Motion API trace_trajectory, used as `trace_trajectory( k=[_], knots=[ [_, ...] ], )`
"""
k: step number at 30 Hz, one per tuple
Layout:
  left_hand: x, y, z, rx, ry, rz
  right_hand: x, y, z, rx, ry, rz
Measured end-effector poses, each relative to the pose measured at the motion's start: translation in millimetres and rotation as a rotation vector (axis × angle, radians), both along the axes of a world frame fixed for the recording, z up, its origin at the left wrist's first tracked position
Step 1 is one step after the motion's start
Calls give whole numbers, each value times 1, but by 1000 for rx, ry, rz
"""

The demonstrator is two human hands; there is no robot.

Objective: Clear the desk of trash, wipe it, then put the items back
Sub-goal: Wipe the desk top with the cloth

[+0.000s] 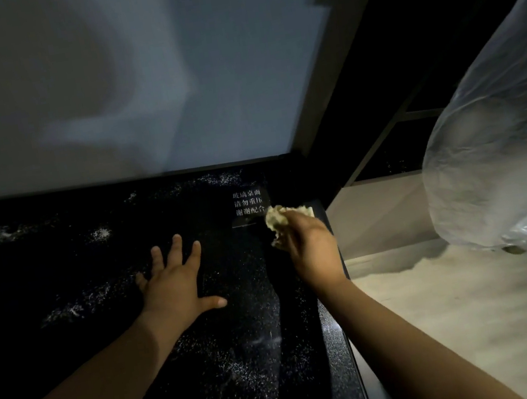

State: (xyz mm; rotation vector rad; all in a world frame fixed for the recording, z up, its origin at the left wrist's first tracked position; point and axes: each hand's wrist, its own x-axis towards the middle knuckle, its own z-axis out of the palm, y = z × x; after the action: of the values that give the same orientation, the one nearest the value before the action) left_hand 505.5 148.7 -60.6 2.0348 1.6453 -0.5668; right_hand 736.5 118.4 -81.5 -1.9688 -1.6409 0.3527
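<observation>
A big see-through plastic bag [498, 162] hangs off to the right of the desk [69, 333], past its right edge. The bag is thin, shiny and wrinkly, and it looks puffed up and round. Some crumpled pale stuff sits in its bottom. Under the bag is a light sandy floor [481, 320]. A flat pale wall [99, 87] stands along the far edge of the desk.

The desk top is black and glossy. It has white specks and smeary dusty patches all over it. A small see-through label [248, 201] with white writing sits by the far right corner.

The left hand [175, 282] lies flat on the middle of the desk, palm down, with the fingers spread wide. It holds nothing.

The right hand [311, 250] is near the right edge, just this side of the label. Its fingers are curled round a scrunched wad [275, 219] that is pale yellow and bumpy. The wad pokes out past the fingers, right beside the label. I cannot tell if it touches the desk.
</observation>
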Motion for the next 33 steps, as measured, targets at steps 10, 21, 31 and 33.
trace_trajectory(
  k=[10, 21, 31, 33],
  knots=[
    [-2, 1, -7, 8, 42, -25, 22, 98, 11, -29, -62, 17],
    [0, 3, -7, -2, 73, -37, 27, 104, -16, -362, -346, 188],
    [0, 0, -2, 16, -2, -12, 15, 26, -19, -334, -276, 157],
    [0, 0, -1, 18, -4, -11, 13, 15, -19, -341, -268, 150]
  ],
)
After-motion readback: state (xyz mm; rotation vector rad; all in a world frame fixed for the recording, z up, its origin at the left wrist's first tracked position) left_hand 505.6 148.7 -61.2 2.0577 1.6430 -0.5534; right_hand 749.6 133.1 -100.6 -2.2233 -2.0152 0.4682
